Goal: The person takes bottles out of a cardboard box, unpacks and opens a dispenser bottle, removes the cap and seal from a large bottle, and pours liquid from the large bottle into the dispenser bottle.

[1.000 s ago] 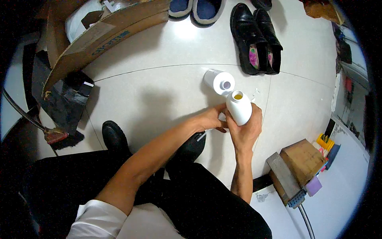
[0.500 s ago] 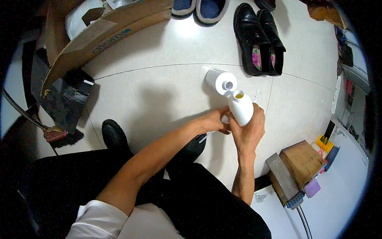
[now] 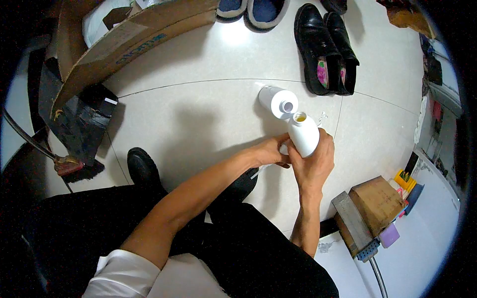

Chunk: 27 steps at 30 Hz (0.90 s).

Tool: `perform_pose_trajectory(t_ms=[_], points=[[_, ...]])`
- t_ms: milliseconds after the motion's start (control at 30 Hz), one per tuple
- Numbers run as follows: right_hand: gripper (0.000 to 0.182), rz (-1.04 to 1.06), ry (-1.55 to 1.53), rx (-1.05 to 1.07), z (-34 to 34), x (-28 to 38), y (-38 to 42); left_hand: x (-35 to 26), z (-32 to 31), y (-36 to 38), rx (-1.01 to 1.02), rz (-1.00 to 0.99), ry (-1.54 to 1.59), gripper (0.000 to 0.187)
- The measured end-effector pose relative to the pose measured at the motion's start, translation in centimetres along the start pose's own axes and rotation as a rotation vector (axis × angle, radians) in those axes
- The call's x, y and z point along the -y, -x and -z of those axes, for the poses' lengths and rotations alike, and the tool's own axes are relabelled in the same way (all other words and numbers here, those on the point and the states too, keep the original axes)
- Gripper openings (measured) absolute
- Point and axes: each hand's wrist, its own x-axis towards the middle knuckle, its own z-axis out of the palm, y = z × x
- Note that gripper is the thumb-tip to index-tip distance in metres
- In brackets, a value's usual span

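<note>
Right hand (image 3: 314, 166) has its grip closed round an uncapped white bottle (image 3: 304, 135), upright above the floor (image 3: 198, 114), keeping yellow contents in. Left hand (image 3: 271, 151) pinches its base; whether it holds anything else cannot be told. Second bottle (image 3: 277, 102) stands just beyond.

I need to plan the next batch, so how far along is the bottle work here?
Looks done: both bottles are uncapped. In hand: the right hand grips a white bottle with yellow contents at its mouth, and the left hand touches its base. Left: the second open bottle stands untouched on the floor; no caps visible.
</note>
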Motion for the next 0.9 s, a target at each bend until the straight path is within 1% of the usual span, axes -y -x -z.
perform_pose_trajectory(t_ms=[100,200,400,500,700,900], points=[[0.071,-0.007,-0.002,0.008,0.2,0.4,-0.1,0.9,0.1,-0.6,-0.019,-0.02,-0.047,0.097],[0.07,-0.009,0.004,0.009,0.4,0.5,-0.3,1.2,0.1,-0.7,-0.002,-0.067,-0.02,0.095],[0.069,-0.012,0.007,0.005,0.8,0.8,-0.5,0.4,-0.2,-0.1,-0.003,-0.058,-0.039,0.087],[0.069,-0.008,0.014,0.007,0.6,0.6,-0.4,0.5,-0.1,-0.3,-0.01,-0.074,-0.063,0.087],[0.071,-0.001,0.012,0.016,0.5,0.5,-0.4,1.4,-0.1,-0.6,0.025,-0.145,0.048,0.085],[0.071,-0.026,0.044,0.037,0.7,0.8,-0.5,1.2,0.1,-0.7,0.046,-0.106,-0.012,0.087]])
